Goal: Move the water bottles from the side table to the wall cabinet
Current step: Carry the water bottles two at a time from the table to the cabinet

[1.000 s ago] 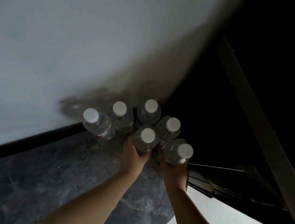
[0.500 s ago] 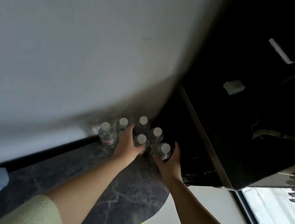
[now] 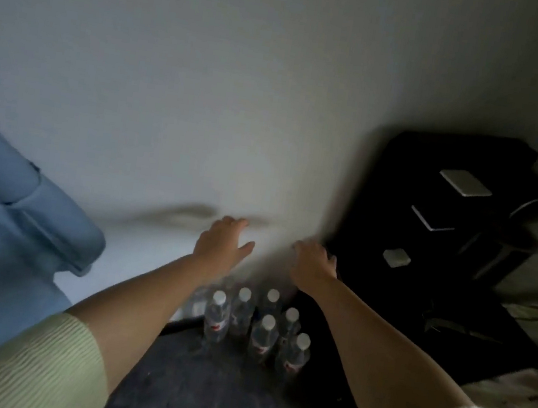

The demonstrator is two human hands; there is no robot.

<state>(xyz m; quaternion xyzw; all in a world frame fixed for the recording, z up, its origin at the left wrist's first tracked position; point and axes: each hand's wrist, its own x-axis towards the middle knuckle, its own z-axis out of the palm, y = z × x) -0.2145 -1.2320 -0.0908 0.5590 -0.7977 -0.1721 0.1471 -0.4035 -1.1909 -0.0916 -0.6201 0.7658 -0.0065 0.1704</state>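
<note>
Six clear plastic water bottles [image 3: 252, 326] with white caps stand upright in a tight cluster at the lower centre of the frame. They sit at the far end of a dark, marbled side table [image 3: 199, 398], close against a pale wall [image 3: 243, 79]. Several carry a label with a red mark; the labels are too blurred to read.

Two bare forearms reach up from the bottom corners, each ending in a pale green ribbed sleeve [image 3: 30, 364]. The left hand [image 3: 222, 244] is above the bottles at mid-frame, fingers spread and relaxed, gripping nothing. The right hand [image 3: 314, 262] is just right of it, its fingers bent forward; it seems to hold nothing, though motion blur makes this uncertain.

A black unit [image 3: 442, 263] fills the right side, with three small pale flat objects on it. A blue upholstered seat [image 3: 2, 201] fills the left edge.
</note>
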